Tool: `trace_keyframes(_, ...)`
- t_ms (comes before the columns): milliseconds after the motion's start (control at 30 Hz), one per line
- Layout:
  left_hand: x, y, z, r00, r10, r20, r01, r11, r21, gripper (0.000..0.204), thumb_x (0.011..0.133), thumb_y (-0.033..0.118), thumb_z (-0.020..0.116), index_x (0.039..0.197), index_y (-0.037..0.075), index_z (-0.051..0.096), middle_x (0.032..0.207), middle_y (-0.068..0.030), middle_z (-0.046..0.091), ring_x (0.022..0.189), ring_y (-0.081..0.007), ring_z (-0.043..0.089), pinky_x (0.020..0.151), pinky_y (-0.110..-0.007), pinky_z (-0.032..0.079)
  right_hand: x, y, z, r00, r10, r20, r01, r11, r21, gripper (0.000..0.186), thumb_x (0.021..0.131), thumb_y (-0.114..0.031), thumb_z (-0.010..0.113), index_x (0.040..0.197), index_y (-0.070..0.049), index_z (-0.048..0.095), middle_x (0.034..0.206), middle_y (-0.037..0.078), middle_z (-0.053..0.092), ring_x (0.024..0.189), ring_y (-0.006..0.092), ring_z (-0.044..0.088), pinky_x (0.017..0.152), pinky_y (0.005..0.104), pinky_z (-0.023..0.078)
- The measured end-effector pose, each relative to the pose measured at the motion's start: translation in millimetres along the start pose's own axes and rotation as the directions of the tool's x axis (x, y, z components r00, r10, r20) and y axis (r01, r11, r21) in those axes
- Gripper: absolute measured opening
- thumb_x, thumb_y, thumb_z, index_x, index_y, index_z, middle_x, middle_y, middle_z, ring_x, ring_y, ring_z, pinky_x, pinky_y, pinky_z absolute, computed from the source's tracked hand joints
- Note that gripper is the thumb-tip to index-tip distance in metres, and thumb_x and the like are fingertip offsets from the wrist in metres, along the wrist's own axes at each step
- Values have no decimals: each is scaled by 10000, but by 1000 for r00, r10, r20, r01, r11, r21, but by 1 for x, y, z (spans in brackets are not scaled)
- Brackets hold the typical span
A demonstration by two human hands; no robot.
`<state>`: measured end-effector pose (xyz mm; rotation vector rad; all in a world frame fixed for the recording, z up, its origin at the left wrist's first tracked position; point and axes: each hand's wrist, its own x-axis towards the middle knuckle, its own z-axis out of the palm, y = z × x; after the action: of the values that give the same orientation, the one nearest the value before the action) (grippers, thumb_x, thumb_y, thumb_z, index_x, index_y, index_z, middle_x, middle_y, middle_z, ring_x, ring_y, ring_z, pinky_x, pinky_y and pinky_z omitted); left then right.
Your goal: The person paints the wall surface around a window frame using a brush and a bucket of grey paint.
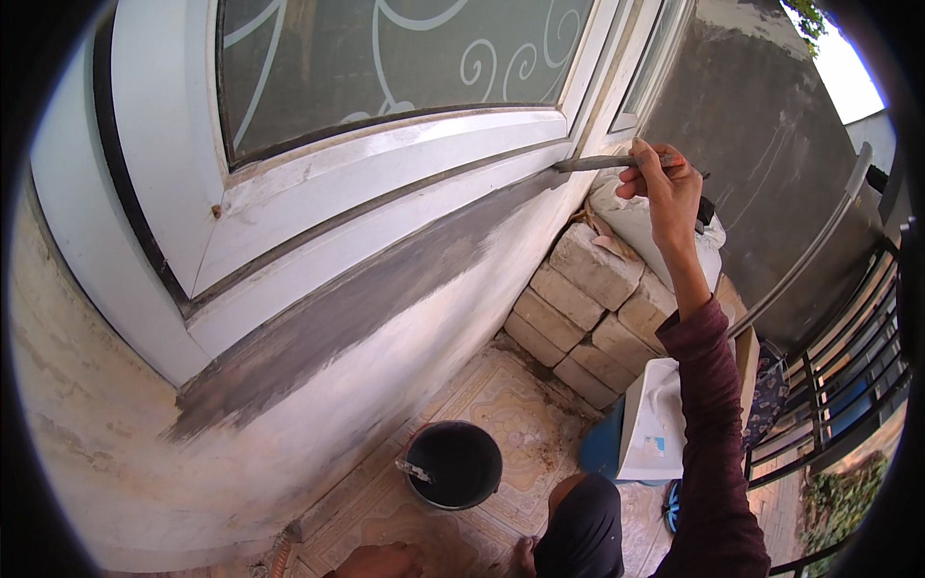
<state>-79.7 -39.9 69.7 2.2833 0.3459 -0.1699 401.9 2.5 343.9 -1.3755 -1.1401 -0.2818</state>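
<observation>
Painting the sill (366,289) under the window (385,58): right hand (665,188) is closed around the brush (602,163), bristle tip touching the far end of the grey coat by the frame corner. Next move likely calls for a reload from the black bucket (453,464) on the floor below. Left hand (381,561) sits low near the bucket; grip can't be told.

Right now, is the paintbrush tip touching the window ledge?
Touching. The head view shows the paintbrush bristles meeting the grey-painted ledge at the frame corner, with no gap.
</observation>
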Motion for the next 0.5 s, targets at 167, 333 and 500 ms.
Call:
trace_keyframes(167,-2,0,1,999,24,-27,-24,1000,-17,311,915,180,647,1183,28,607,1077,-225,677,967,-402,668,789,-459,544,-8,-7,1,1000,10,-2,-9,999,51,287,982,-224,654,949,57,704,692,78,695,558,106,659,531,226,516)
trace_keyframes(333,-4,-7,7,992,89,-88,-92,995,-25,305,918,191,650,1171,28,604,1058,-220,678,950,-403,668,772,-458,543,-17,-14,5,1000,12,-7,-12,997,82,284,980,-221,658,950,57,705,693,85,696,555,106,657,534,222,511)
trace_keyframes(500,-4,-5,7,994,76,-81,-78,997,-20,282,920,207,655,1135,32,605,1016,-210,677,915,-405,668,742,-463,540,-24,-22,5,1000,25,17,-26,998,62,278,983,-220,658,943,51,704,697,89,696,550,105,653,534,224,516)
